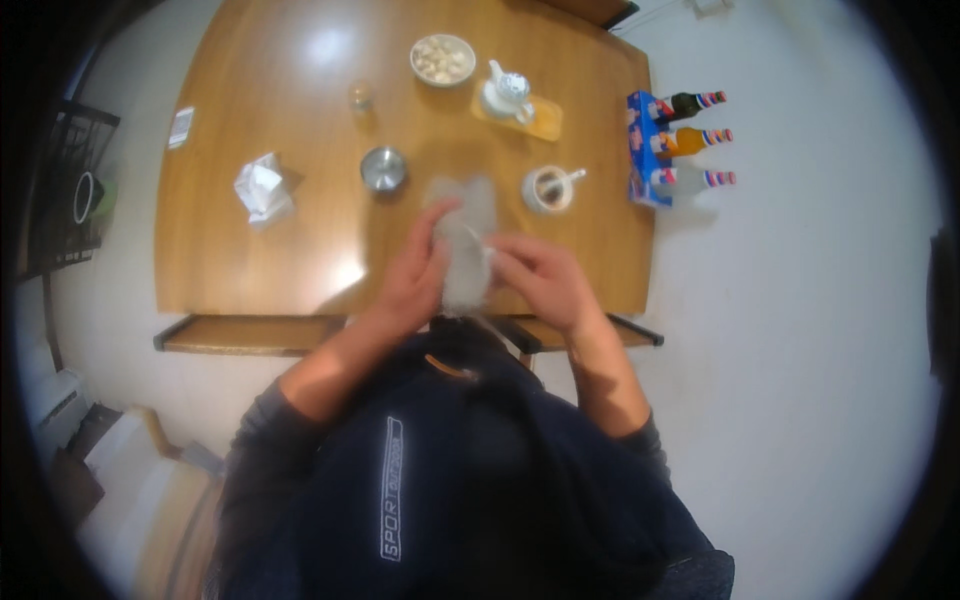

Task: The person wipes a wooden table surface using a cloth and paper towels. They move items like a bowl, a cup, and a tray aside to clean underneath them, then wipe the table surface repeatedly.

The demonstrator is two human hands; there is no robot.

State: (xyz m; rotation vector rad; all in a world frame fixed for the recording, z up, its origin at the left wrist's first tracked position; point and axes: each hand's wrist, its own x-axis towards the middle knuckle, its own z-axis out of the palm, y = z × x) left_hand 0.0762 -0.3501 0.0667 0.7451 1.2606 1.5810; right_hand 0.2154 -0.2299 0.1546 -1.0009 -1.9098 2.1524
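Between my two hands is a blurred, whitish, partly see-through item (466, 259), perhaps a plastic bag or film, held over the near edge of the wooden table (247, 270). My left hand (420, 262) grips its left side. At its right side, the bent fingers of my right hand (536, 274) pinch the edge. Beyond the left hand stands a small metal bowl (384, 170). A white cup (548, 189) with dark contents and a spoon is beyond the right hand. What the whitish item holds, if anything, is too blurred to tell.
Crumpled white paper (262, 189) lies at the left, near a white card (181, 127). Farther back are a glass jar (361, 96), a bowl of pale pieces (442, 60) and a white teapot (504, 94) on a wooden tray (551, 131). Several bottles (682, 142) in a blue carton (643, 154) stand right.
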